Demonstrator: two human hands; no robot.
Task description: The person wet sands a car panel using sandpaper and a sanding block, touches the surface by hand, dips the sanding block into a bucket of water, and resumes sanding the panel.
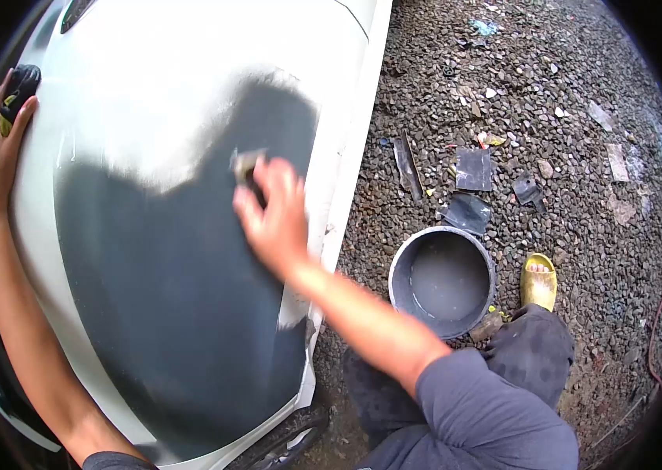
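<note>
Holding small, pale, blurred block (pixel 247 166) in right hand (pixel 276 219), grip clenched around it, against upper part of matte dark-grey patch (pixel 166 298) on glossy white car panel (pixel 135 70). Left hand (pixel 3 149) at panel's left edge, grip grasping rounded black-and-yellow object (pixel 25 82), exact kind unclear. Right of panel, on grey gravel (pixel 605 235): round dark-grey plastic bucket (pixel 392 274) with cloudy grey liquid (pixel 448 278), flat black scraps (pixel 473 170) near it, yellow sandal (pixel 540 294) beside.
</note>
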